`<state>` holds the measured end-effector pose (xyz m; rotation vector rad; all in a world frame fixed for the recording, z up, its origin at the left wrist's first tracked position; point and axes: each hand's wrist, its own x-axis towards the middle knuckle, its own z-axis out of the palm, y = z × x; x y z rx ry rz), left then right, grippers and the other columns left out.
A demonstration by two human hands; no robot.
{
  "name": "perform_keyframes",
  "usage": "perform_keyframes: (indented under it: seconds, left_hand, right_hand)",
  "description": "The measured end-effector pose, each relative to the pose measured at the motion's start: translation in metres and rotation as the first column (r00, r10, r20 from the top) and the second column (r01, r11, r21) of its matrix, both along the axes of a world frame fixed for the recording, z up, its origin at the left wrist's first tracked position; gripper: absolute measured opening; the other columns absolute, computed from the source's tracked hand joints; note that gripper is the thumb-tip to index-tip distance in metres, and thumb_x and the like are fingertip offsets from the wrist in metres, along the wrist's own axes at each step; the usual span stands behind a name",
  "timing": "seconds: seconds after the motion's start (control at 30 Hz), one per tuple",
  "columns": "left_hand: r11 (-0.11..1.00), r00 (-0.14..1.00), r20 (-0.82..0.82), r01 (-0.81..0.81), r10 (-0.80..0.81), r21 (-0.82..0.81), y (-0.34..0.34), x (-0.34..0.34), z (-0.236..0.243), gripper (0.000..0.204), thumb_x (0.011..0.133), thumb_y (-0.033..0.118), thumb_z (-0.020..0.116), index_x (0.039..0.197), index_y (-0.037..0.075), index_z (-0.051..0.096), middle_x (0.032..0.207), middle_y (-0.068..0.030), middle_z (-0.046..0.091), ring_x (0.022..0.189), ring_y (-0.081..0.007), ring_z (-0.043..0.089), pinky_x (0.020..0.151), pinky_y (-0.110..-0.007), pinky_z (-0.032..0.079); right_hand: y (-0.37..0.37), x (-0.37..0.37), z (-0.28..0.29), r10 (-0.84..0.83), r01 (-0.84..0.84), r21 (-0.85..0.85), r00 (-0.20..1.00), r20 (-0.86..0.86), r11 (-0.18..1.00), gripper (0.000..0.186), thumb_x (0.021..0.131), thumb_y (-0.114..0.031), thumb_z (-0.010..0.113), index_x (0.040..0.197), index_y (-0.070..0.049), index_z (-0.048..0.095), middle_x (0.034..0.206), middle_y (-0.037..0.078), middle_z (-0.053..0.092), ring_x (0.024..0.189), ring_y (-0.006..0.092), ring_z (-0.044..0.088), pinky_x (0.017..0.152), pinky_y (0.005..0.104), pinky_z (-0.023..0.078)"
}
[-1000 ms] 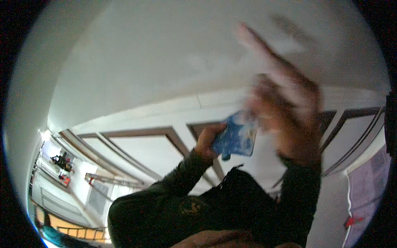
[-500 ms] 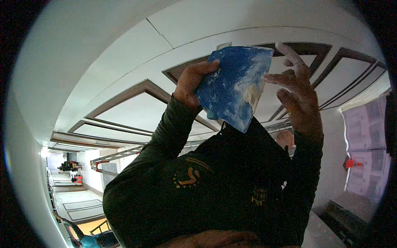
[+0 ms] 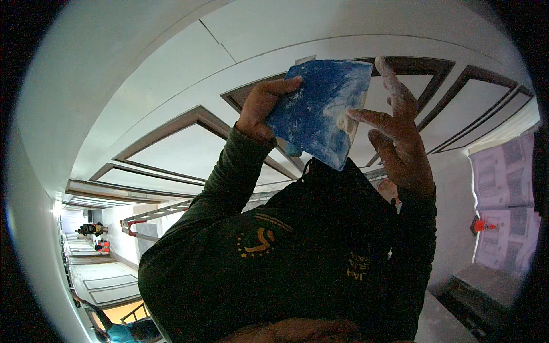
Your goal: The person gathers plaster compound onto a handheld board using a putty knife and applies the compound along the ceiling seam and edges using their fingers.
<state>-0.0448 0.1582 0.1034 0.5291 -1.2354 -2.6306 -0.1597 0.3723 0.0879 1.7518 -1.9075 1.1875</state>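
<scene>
Raised blue board (image 3: 320,111) nears panelled ceiling (image 3: 171,148).

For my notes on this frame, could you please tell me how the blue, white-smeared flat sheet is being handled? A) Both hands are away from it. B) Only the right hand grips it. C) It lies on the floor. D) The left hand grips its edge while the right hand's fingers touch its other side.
D: the left hand clasps the edge of the blue sheet, while the right hand, open and white-smeared, touches its far edge with its fingers.

Board (image 3: 320,111) between left hand (image 3: 264,108) and right hand (image 3: 400,143), ceiling (image 3: 171,74) behind
</scene>
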Motion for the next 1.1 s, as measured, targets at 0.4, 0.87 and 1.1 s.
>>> perform_keyframes:
  seconds: [0.4,0.87,1.1]
  left_hand:
    - [0.999,0.999,-0.045,0.018,-0.016,0.04,-0.004,-0.006,-0.004,0.032,0.086,0.01,0.046,0.108,-0.012,0.041,0.09,-0.0218,0.059,0.068,-0.0266,0.064,0.059,-0.035,0.058]
    - [0.998,0.999,-0.026,-0.028,0.029,0.052,-0.002,-0.015,-0.023,0.032,0.086,0.011,0.044,0.11,-0.011,0.039,0.09,-0.019,0.058,0.074,-0.026,0.064,0.066,-0.037,0.057]
    - [0.985,1.0,0.011,0.01,-0.012,0.171,-0.012,-0.018,-0.047,0.035,0.087,0.011,0.042,0.113,-0.01,0.035,0.092,-0.0192,0.057,0.075,-0.0264,0.063,0.067,-0.037,0.057]
  right_hand:
    - [-0.007,-0.004,-0.006,0.036,-0.035,-0.03,0.999,0.018,0.999,0.039,0.072,-0.006,0.05,0.109,-0.018,0.059,0.139,0.023,0.021,0.126,0.0385,0.022,0.102,0.0468,0.014]
    - [-0.01,-0.014,-0.026,0.087,-0.081,-0.033,0.956,0.279,0.996,0.028,0.075,-0.007,0.05,0.101,-0.013,0.061,0.139,0.021,0.021,0.125,0.0376,0.023,0.103,0.0457,0.016]
    - [-0.009,-0.011,-0.027,0.094,-0.075,-0.066,0.927,0.362,0.995,0.016,0.081,-0.006,0.047,0.094,-0.01,0.056,0.141,0.012,0.021,0.129,0.0331,0.019,0.102,0.0477,0.023]
